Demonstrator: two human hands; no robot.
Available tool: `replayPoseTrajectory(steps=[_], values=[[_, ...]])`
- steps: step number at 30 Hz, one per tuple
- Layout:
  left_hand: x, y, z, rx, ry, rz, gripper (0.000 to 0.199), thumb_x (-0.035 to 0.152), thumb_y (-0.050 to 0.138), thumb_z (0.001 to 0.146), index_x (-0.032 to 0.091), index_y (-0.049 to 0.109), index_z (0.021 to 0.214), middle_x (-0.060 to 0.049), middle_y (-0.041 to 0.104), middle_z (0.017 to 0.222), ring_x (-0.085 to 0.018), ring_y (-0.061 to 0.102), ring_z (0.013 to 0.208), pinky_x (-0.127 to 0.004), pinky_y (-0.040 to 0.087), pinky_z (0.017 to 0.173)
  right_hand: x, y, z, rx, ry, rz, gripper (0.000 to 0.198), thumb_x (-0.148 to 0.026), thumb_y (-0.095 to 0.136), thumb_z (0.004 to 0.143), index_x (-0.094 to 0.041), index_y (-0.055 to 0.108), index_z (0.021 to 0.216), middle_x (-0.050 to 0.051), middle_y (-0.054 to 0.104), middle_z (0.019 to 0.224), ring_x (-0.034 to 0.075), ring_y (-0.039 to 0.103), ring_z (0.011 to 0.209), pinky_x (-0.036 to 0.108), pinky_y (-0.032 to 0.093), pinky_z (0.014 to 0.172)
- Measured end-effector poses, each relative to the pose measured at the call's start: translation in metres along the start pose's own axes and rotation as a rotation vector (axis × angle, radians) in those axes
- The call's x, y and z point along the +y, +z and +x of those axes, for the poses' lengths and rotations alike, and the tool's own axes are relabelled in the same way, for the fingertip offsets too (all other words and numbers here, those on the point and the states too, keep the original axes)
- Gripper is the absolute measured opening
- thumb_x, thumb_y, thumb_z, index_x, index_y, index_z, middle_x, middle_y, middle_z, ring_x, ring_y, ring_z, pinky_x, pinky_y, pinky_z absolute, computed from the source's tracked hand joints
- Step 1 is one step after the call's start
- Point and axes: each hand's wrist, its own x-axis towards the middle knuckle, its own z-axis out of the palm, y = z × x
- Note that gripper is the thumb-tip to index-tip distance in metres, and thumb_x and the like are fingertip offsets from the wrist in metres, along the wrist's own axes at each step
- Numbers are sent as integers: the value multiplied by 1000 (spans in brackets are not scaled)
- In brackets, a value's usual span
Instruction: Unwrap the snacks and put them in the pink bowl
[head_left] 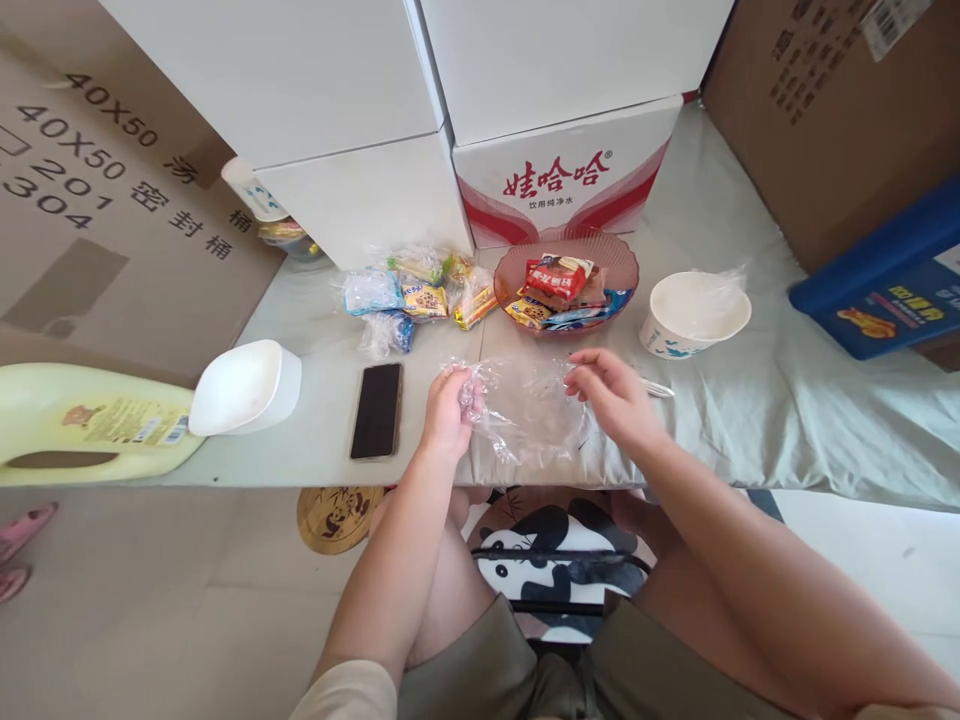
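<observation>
My left hand (451, 408) is closed on the bunched side of a clear plastic bag (525, 420). The bag spreads out thin and crumpled over the cloth near the front edge. My right hand (611, 395) pinches the bag's opposite side between thumb and fingers. Just beyond the bag stands a pink glass bowl (634, 255) with several wrapped snacks, a red packet (559, 277) on top. Left of the bowl lie several snacks in clear bags (420, 290). A paper tub (679, 335) with clear plastic in it stands beyond my right hand.
A black phone (376, 410) lies left of my left hand. Farther left are a white square container (247, 388) and a pale yellow bottle (97, 425) on its side. White boxes (562, 180) line the back; a blue package (885, 290) leans at right.
</observation>
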Motion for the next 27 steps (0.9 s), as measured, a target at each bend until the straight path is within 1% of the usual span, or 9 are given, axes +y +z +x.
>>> replayPoseTrajectory(steps=[2, 5, 9, 12, 16, 18, 20, 23, 27], values=[[6, -2, -6, -145, -73, -14, 25, 25, 70, 62, 19, 47, 68, 3, 53, 54, -7, 46, 44, -16, 26, 40, 6, 3, -8, -151, -104, -204, 31, -41, 58, 85, -20, 60, 108, 10, 69, 104, 24, 67, 96, 42, 55, 85], [11, -2, -18, -453, -219, -45, 33, 30, 74, 58, 19, 44, 62, 1, 53, 55, -8, 46, 46, -19, 29, 42, 16, 3, -14, -305, -239, -396, 50, -37, 63, 81, -21, 52, 127, 14, 59, 131, 31, 56, 124, 53, 45, 105], [8, -2, -28, -766, -347, -88, 49, 40, 81, 52, 18, 36, 53, -1, 49, 51, -9, 42, 43, -22, 25, 41, 23, 1, -14, -165, -310, -457, 72, -42, 67, 79, -22, 38, 141, 18, 39, 148, 35, 37, 141, 57, 36, 114], [1, -7, -29, -869, -381, -101, 59, 47, 81, 48, 19, 30, 50, 1, 41, 46, -9, 38, 40, -24, 24, 40, 22, -2, -11, -38, -296, -384, 76, -42, 68, 79, -23, 33, 144, 19, 38, 147, 33, 41, 138, 55, 40, 111], [-8, -21, -24, -792, -473, -92, 68, 64, 76, 42, 21, 23, 50, 1, 31, 43, -11, 34, 38, -28, 25, 40, 18, -3, -10, -189, -144, -141, 84, -41, 68, 79, -24, 22, 147, 13, 60, 123, 27, 59, 117, 52, 45, 104], [-14, -27, -20, -677, -526, -101, 69, 75, 69, 43, 23, 24, 50, 1, 27, 42, -13, 33, 38, -29, 26, 41, 16, -2, -11, -295, -51, -14, 76, -39, 67, 80, -22, 29, 143, 4, 64, 96, 22, 64, 95, 45, 52, 93], [-18, -31, -19, -544, -541, -113, 71, 84, 61, 45, 23, 25, 50, 2, 22, 42, -13, 32, 39, -31, 26, 42, 15, 0, -12, -331, 16, 69, 61, -40, 67, 78, -22, 42, 132, 0, 58, 87, 15, 62, 75, 34, 55, 75], [-19, -28, -20, -386, -494, -108, 72, 90, 51, 49, 23, 24, 49, 2, 20, 42, -14, 30, 41, -32, 27, 44, 14, -1, -11, -258, 80, 121, 54, -38, 69, 73, -23, 49, 121, 3, 56, 106, 8, 56, 62, 24, 47, 55], [-6, -13, -25, -370, -408, -71, 65, 78, 56, 61, 23, 27, 47, -1, 28, 43, -16, 37, 43, -34, 33, 47, 16, -7, -7, -197, 133, 130, 67, -32, 69, 71, -26, 41, 131, 9, 55, 123, 6, 55, 62, 23, 47, 55]])
